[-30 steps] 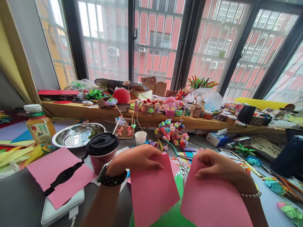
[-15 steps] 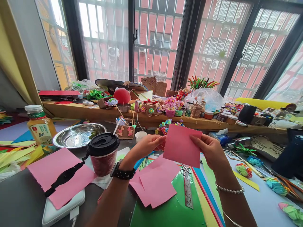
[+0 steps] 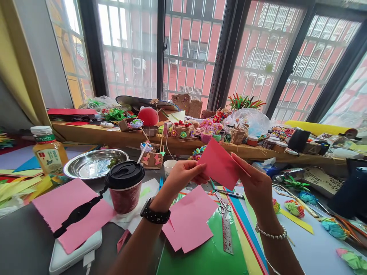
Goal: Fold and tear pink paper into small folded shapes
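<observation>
A square of pink paper [image 3: 219, 164] is held up between both hands, tilted with one corner upward. My left hand [image 3: 187, 173], with a black watch on its wrist, pinches the sheet's left corner. On the right edge, my right hand [image 3: 254, 177] grips the paper between thumb and fingers. Below them, several overlapping pink sheets [image 3: 192, 217] lie on a green board [image 3: 200, 263]. Scissors [image 3: 224, 204] and a small patterned ruler [image 3: 227, 235] rest beside those sheets.
A lidded cup [image 3: 125, 191] stands left of my left forearm, near a metal plate [image 3: 83, 164] and a juice bottle [image 3: 48, 152]. Another pink sheet [image 3: 86, 202] lies over a white device at the left. Crumpled paper pieces [image 3: 295, 207] lie to the right. Crafts crowd the ledge behind.
The held paper has turned and tilted, so a corner now points up. My left hand has shifted its grip to the paper's left corner, and my right hand has turned more upright.
</observation>
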The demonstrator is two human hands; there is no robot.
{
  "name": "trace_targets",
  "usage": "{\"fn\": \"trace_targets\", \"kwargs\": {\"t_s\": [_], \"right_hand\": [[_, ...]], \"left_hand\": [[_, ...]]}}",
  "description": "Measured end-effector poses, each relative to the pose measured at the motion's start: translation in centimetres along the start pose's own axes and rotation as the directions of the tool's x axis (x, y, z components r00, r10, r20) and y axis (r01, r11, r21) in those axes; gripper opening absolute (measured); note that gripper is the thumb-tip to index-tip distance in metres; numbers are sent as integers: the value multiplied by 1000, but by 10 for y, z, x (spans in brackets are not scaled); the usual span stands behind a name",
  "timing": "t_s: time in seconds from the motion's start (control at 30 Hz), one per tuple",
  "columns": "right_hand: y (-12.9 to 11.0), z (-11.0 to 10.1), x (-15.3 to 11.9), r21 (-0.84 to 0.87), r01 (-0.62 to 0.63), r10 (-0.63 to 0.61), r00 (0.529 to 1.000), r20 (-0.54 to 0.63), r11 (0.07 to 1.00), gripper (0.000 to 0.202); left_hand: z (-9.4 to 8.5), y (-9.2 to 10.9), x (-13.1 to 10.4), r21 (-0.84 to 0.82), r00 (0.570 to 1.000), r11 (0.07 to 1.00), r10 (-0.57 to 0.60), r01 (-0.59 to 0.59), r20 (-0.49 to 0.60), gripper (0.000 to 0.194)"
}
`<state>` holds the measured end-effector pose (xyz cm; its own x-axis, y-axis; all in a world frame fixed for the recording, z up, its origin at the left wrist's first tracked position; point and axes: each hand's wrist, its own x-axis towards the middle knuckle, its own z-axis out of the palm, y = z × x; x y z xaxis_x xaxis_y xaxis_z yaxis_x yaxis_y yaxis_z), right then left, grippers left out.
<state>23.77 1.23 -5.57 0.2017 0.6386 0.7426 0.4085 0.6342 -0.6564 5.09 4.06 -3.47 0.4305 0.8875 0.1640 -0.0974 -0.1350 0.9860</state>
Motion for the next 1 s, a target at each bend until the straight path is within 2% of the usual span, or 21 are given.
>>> {"fn": "trace_targets", "kwargs": {"t_s": [0.07, 0.13, 0.23, 0.33, 0.57, 0.7, 0.77, 0.83, 0.93, 1.0], "right_hand": [[-1, -1, -1, -58, 151, -146, 986, 79, 987, 36], [-3, -1, -2, -103, 250, -236, 963, 128, 963, 44], [-6, 2, -3, -183, 328, -304, 941, 149, 927, 47], [-8, 5, -6, -224, 407, -371, 910, 187, 885, 47], [-6, 8, -8, -242, 473, -400, 867, 297, 847, 42], [-7, 9, -7, -215, 478, -384, 848, 364, 851, 48], [-9, 8, -6, -185, 442, -338, 845, 414, 877, 53], [-12, 5, -3, -143, 353, -266, 867, 421, 925, 52], [-16, 2, -1, -38, 90, -76, 960, 268, 995, 35], [-20, 2, -1, 83, -127, 111, 977, 183, 988, 27]], "left_hand": [[0, 1, 1, -41, 999, 999, 29, -31, -39, 27], [1, 1, 1, -76, 997, 995, 57, -62, -60, 33], [3, 1, 1, -105, 992, 988, 109, -116, -63, 41], [5, 2, 1, -83, 984, 982, 161, -167, -78, 37], [8, 2, 1, -49, 973, 980, 182, -191, -144, 22], [4, 0, 2, -21, 959, 979, 194, -203, -207, 20], [0, -1, 3, 6, 950, 978, 205, -210, -236, 20], [-3, -2, 4, 42, 942, 976, 219, -216, -252, 21], [-4, -2, 2, 104, 952, 973, 226, -209, -206, 20], [-2, -2, -2, 134, 970, 972, 211, -195, -121, 20]]}}
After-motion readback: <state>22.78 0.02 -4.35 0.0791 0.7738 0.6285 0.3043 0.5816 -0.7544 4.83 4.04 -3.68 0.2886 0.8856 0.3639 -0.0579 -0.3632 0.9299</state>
